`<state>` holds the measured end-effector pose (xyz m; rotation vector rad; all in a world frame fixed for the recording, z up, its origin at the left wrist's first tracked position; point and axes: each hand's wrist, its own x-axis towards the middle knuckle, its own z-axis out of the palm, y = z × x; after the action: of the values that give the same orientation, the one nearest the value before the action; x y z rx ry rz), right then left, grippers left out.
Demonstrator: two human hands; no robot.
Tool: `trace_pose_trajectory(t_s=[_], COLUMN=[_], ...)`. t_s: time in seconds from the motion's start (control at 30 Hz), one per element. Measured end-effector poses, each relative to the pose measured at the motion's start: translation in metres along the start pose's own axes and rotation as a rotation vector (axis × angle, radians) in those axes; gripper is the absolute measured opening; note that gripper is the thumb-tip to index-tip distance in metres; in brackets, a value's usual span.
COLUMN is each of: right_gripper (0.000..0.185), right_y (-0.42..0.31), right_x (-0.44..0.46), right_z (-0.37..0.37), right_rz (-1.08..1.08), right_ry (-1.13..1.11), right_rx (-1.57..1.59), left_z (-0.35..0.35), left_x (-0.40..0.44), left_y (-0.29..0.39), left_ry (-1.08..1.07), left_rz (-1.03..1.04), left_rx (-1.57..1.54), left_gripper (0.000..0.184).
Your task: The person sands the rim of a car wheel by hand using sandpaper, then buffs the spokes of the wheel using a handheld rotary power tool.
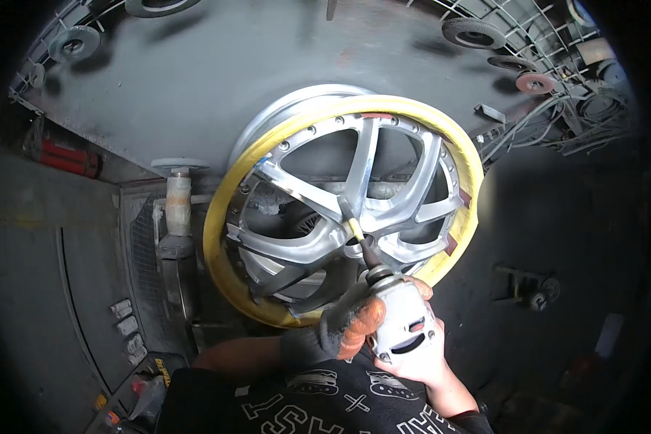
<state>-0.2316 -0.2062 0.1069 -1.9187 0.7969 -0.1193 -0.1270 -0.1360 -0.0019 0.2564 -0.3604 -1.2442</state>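
A silver spoked car wheel (365,163) stands tilted in front of me, its outer lip covered with yellow tape (217,217). My left hand (351,325), in a dark and orange glove, is closed around the near side of a white die grinder (405,311). My bare right hand (423,362) grips the body of the same tool from behind and the right. The grinder's narrow dark nose points up and away, and its slim tip (352,220) lies over the spokes near the hub. Whether the tip touches the metal, I cannot tell.
Left of the wheel stands another power tool (177,210) with a flat disc on top. Abrasive discs (474,32) hang on a wire rack along the back. Cables (535,119) are bundled at the right. A red cylinder (65,158) lies far left.
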Motion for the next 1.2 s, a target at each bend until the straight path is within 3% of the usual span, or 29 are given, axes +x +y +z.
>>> trace_pose_trajectory(t_s=[0.03, 0.1, 0.17, 0.3, 0.4, 0.5, 0.6, 0.67, 0.73, 0.77, 0.87, 0.97, 1.0, 1.07, 1.2], right_gripper=[0.078, 0.088, 0.085, 0.088, 0.085, 0.084, 0.082, 0.081, 0.079, 0.079, 0.08, 0.081, 0.082, 0.087, 0.088], right_y=[-0.002, 0.001, 0.001, 0.004, -0.002, -0.002, 0.009, 0.01, 0.005, 0.007, 0.016, 0.03, 0.036, 0.021, 0.027], right_x=[-0.005, -0.02, -0.029, -0.037, -0.025, -0.003, 0.011, 0.019, 0.024, 0.025, 0.02, 0.007, 0.001, 0.001, -0.02], right_z=[0.0, -0.004, -0.009, -0.014, -0.013, -0.008, -0.001, 0.002, 0.003, 0.004, 0.005, 0.006, 0.008, -0.003, -0.012], right_rz=[0.014, 0.04, -0.064, -0.13, -0.127, -0.191, -0.056, -0.006, 0.054, 0.059, 0.073, 0.109, 0.238, 0.007, -0.06], right_ry=[0.028, 0.003, -0.02, -0.026, -0.016, 0.018, 0.007, -0.009, -0.002, -0.006, -0.007, -0.018, 0.014, -0.045, -0.064], right_rx=[0.041, 0.022, 0.035, 0.168, 0.025, -0.098, -0.033, 0.001, -0.011, -0.013, 0.031, 0.083, 0.217, 0.009, -0.02], left_z=[0.004, 0.007, 0.046, 0.059, 0.052, 0.028, 0.018, 0.019, 0.012, 0.009, 0.001, 0.001, 0.003, 0.012, 0.025], left_x=[-0.002, -0.016, -0.007, -0.004, 0.002, 0.011, 0.012, 0.015, 0.022, 0.022, 0.022, 0.019, 0.019, 0.014, 0.004], left_y=[0.009, -0.021, 0.04, 0.05, 0.042, 0.035, 0.027, 0.03, 0.045, 0.044, 0.035, 0.03, 0.031, 0.031, 0.021], left_ry=[-0.03, 0.028, -0.075, -0.032, 0.008, -0.022, 0.119, 0.213, 0.075, 0.079, 0.04, 0.061, 0.012, 0.011, -0.035], left_rz=[-0.214, -0.162, -0.197, -0.238, -0.1, -0.144, -0.202, -0.155, -0.187, -0.186, -0.173, -0.223, -0.205, -0.198, -0.197], left_rx=[-0.009, -0.223, -0.097, -0.042, 0.009, -0.064, -0.113, -0.231, -0.164, -0.169, -0.189, 0.041, 0.04, 0.019, -0.013], left_gripper=[0.067, 0.081, 0.095, 0.091, 0.09, 0.084, 0.062, 0.058, 0.082, 0.082, 0.071, 0.06, 0.057, 0.055, 0.06])
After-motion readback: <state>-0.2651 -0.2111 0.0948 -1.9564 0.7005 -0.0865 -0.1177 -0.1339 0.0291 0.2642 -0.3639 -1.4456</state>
